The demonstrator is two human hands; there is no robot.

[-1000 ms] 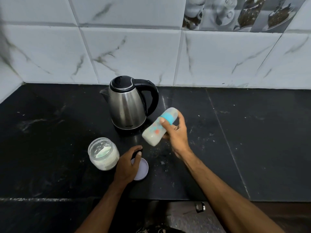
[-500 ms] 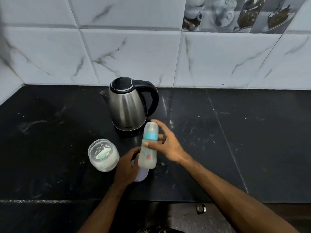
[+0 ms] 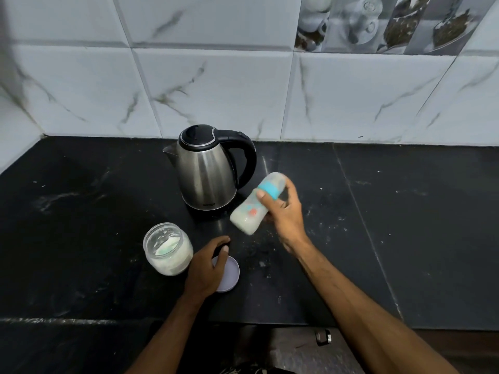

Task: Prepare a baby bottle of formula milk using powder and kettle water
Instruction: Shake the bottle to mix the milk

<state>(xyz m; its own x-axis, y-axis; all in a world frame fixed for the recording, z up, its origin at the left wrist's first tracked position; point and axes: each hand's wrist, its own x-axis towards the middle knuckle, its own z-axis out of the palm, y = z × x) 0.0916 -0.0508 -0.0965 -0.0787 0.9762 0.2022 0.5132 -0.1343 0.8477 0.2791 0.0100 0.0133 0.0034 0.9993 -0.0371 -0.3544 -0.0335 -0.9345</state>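
My right hand [image 3: 286,214] grips a baby bottle [image 3: 251,211] with a blue collar, held tilted in the air with its cap end up and to the right. Milky white liquid fills its lower part. The bottle is just right of the steel kettle [image 3: 206,171], which stands shut on the black counter [image 3: 81,211]. An uncapped glass jar of white powder [image 3: 168,248] sits front left of the kettle. My left hand [image 3: 206,268] rests on the jar's pale lid [image 3: 229,276], which lies flat on the counter beside the jar.
Marble-pattern wall tiles [image 3: 216,90] rise right behind the kettle. White specks of powder are scattered over the counter near the bottle. The counter's front edge [image 3: 81,321] runs just below my left wrist. A small dark object [image 3: 322,337] lies below the edge.
The bottle swung from tilted to upright near the lid, then back up and right to a tilt beside the kettle. My left hand stayed on the lid.
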